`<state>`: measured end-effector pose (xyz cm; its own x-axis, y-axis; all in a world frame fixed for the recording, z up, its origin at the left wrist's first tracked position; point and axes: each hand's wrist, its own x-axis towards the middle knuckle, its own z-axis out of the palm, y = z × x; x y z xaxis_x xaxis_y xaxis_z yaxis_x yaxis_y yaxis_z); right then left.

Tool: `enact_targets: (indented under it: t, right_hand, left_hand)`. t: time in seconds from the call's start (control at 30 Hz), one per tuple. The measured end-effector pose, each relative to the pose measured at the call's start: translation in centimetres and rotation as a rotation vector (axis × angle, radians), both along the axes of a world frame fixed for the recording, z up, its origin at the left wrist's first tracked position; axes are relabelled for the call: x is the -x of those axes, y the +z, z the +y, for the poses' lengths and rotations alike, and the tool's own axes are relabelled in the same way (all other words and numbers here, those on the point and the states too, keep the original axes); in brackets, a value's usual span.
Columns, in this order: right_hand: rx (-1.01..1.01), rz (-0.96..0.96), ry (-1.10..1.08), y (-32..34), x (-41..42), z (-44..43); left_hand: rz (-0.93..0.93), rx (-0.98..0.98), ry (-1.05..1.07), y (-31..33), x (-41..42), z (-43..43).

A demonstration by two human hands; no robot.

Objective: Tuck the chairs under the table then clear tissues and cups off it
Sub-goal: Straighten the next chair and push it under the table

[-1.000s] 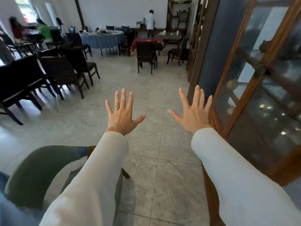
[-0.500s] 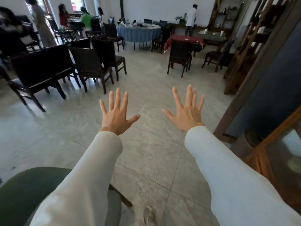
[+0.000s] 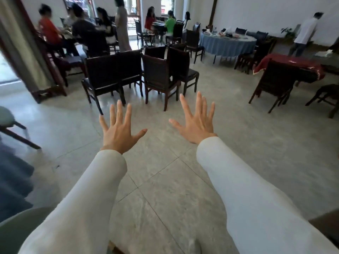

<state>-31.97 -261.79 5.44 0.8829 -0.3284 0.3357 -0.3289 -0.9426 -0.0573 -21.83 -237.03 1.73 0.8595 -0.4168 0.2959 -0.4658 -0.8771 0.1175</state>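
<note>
My left hand (image 3: 119, 129) and my right hand (image 3: 197, 123) are stretched out in front of me over the tiled floor, fingers spread, holding nothing. Both arms wear white sleeves. A cluster of dark wooden chairs (image 3: 157, 74) stands loose on the floor beyond my hands. Further back is a round table with a blue cloth (image 3: 226, 44), small items on top and chairs around it. At the right stands a table with a red cloth (image 3: 291, 66) and a dark chair (image 3: 273, 83) pulled out in front of it. Cups and tissues are too small to make out.
Several people sit and stand at tables (image 3: 77, 32) at the back left. A person in white (image 3: 304, 33) stands at the far right wall. A green round stool (image 3: 7, 118) is at the left edge, another green seat (image 3: 16, 228) at the bottom left.
The view has swung left: the wooden glass door at the right has left the frame and the seated people at the back left have come in. Both hands stay spread and empty.
</note>
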Motion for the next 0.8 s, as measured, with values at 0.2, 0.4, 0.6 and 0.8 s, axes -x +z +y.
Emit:
enact_targets:
  t: [0.2,0.4,0.6,0.8]
  right_hand:
    - [-0.015,0.013,0.306,-3.0,-15.8,1.0]
    - [0.005,0.087,0.676,-3.8,-29.4,7.7]
    - [-0.026,0.199,1.098,-6.7,-35.3,22.8]
    - [-0.02,0.268,1.477,-12.2,-33.8,38.5]
  left_hand:
    - [0.095,0.027,0.349,-3.2,-8.4,3.6]
    - [0.125,0.068,0.729,-5.0,-11.4,9.2]
    - [0.202,0.108,1.121,-8.1,-6.0,18.4]
    - [0.313,0.172,1.533,-12.5,1.0,26.5]
